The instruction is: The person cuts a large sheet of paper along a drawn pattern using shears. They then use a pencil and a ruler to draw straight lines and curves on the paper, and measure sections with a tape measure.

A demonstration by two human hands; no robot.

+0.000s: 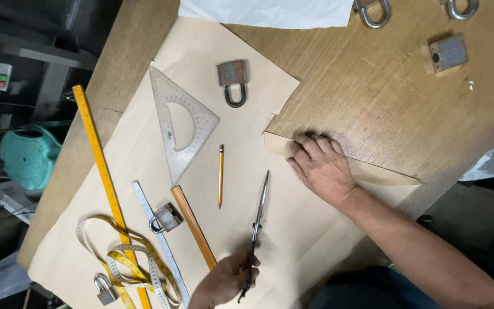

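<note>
Wooden table (384, 103), tan paper (293, 229): I see my left hand (224, 280) gripping scissors (258, 223), right hand (321, 166) flat, holding the paper edge.

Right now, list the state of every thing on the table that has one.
Left hand, shut on the scissors.
Scissors, blades closed, lying over the paper.
Right hand, open, flat on the paper's folded edge.
Paper, spread out, one edge folded.
Tape measure, unrolled, loosely coiled.
Brown padlock, shackle shut.
Pencil, lying flat.
</note>
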